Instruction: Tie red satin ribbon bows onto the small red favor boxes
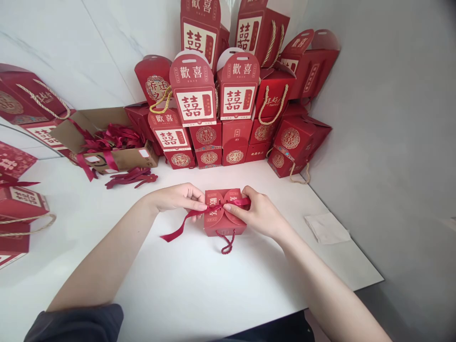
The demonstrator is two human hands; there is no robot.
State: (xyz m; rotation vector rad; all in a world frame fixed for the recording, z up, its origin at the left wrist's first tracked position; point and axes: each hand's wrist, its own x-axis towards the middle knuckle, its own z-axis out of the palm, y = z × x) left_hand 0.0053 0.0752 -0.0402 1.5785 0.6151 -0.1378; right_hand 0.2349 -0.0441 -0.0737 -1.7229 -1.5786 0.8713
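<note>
A small red gift box [224, 227] sits on the white table in front of me, its curved top flaps folded together. Across its top runs a dark red ribbon [182, 224], with one loose tail trailing off to the left. My left hand [183, 198] pinches the ribbon at the box's left side. At the right, my right hand [258, 209] grips the ribbon too, its thumb pressing near the middle of the top. A twisted red cord handle [228, 244] hangs from the near side and rests on the table.
Stacked red gift boxes [235, 102] stand against the back wall. An open cardboard box [131, 159] of ribbons is at the back left, with loose ribbons [130, 178] before it. More boxes [24, 204] are at far left. A folded white cloth [326, 228] lies by the right edge.
</note>
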